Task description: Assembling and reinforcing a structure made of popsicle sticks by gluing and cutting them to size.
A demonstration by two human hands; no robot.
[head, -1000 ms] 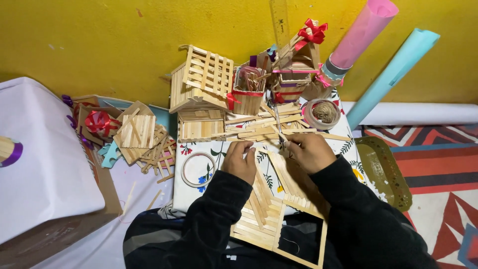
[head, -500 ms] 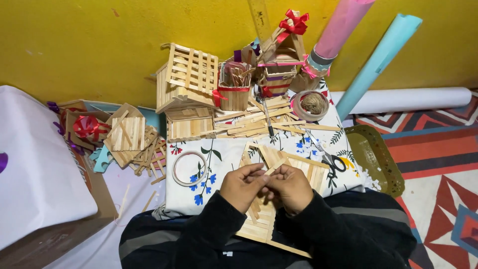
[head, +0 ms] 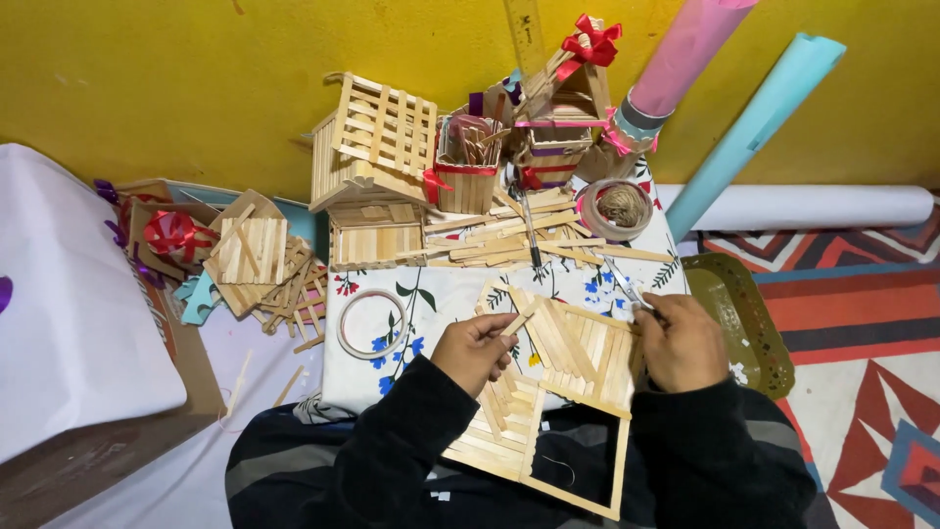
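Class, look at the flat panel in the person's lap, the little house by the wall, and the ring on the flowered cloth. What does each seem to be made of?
Panel: pale, unpainted flat wooden sticks side by side, joins visible; the left hand holds one loose stick.
Little house: the same bare sticks, slatted with gaps.
Ring: probably a roll of whitish tape, thin and smooth; not certain.

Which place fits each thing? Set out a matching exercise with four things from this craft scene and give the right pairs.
Things:
1. ring of tape
2. red bow
3. single stick
4. pink roll

Places:
A. leaning on the yellow wall
B. in the left hand
C. flat on the flowered cloth
D. on top of a stick house

Pairs: 1-C, 2-D, 3-B, 4-A
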